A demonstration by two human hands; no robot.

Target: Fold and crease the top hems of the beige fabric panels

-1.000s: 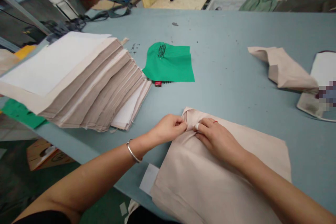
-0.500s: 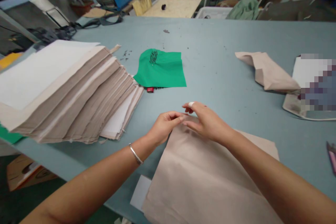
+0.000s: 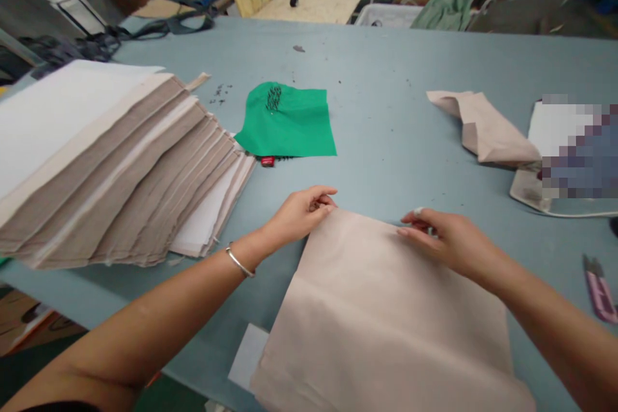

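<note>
1. Beige cloth [image 3: 386, 309] lies at the near side of the blue-grey table [image 3: 376, 122], over part of a white card [image 3: 248, 358].
2. Left hand [image 3: 302, 212] is loosely curled at the cloth's far left corner; whether it pinches the fabric cannot be told.
3. Right hand [image 3: 447, 238] is partly open at the far edge, thumb and fingers slightly apart; contact is unclear.
4. Layered stack [image 3: 130, 174] stands left; green piece [image 3: 292, 121] lies beyond the hands; pink-handled snips [image 3: 600, 293] lie right.

Two hands at beige cloth [image 3: 367, 296], green fabric [image 3: 294, 121] beyond, pink-handled snips [image 3: 600, 291]
</note>
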